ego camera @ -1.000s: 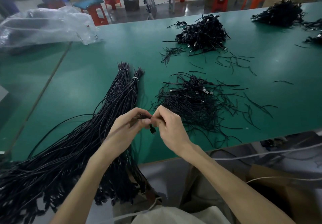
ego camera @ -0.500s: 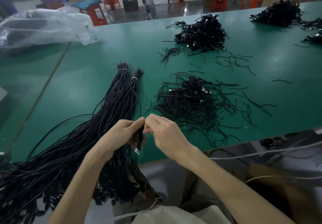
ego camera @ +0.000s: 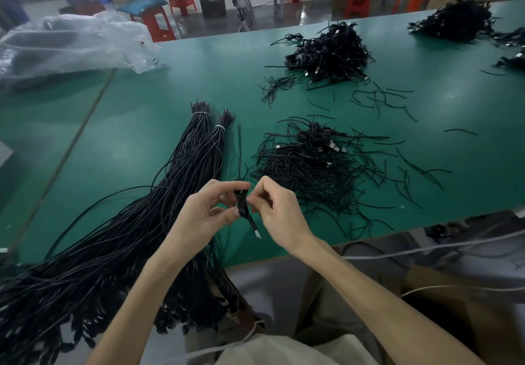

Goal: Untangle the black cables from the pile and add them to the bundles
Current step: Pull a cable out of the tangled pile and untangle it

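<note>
A small coiled black cable (ego camera: 243, 205) with a silver plug hanging down is pinched between my left hand (ego camera: 202, 214) and my right hand (ego camera: 277, 211), just above the table's near edge. Behind my hands lies the tangled pile (ego camera: 315, 165) of black cables with loose ties around it. To the left, long black cable bundles (ego camera: 181, 182) tied with white bands fan out from the table's middle down over the near edge.
The green table (ego camera: 142, 125) carries a second cable pile (ego camera: 329, 52) further back and a third (ego camera: 454, 20) at the far right. A clear plastic bag (ego camera: 71, 43) lies at the back left. Orange stools stand beyond the table.
Both hands rose a little and drew slightly apart. The cable between them now shows as a small coil with its plug dangling below.
</note>
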Demonstrator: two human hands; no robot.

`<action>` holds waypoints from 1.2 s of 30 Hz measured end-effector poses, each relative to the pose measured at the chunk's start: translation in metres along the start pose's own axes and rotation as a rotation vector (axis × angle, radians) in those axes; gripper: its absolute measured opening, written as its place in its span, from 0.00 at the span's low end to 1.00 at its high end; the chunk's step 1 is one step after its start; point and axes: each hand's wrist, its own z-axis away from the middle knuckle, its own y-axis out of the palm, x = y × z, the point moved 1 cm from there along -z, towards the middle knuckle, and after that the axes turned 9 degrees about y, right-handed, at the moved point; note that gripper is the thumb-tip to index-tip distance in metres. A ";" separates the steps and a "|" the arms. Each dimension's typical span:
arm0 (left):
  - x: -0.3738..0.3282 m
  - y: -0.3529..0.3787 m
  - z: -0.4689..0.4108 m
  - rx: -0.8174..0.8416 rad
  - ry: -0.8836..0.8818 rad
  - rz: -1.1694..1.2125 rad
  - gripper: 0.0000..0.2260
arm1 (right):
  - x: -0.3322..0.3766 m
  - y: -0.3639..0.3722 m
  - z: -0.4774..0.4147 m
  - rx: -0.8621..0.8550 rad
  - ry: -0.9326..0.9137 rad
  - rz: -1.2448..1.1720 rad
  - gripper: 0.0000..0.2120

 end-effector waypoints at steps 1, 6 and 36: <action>-0.001 -0.001 -0.001 -0.019 -0.005 -0.055 0.20 | 0.001 0.000 0.001 0.019 -0.015 0.017 0.09; -0.004 -0.004 -0.004 -0.087 -0.029 -0.215 0.03 | 0.001 0.003 0.003 0.057 -0.062 0.036 0.08; 0.039 -0.023 0.010 -0.126 -0.495 -1.049 0.18 | -0.006 -0.091 -0.105 -0.417 0.419 -0.230 0.09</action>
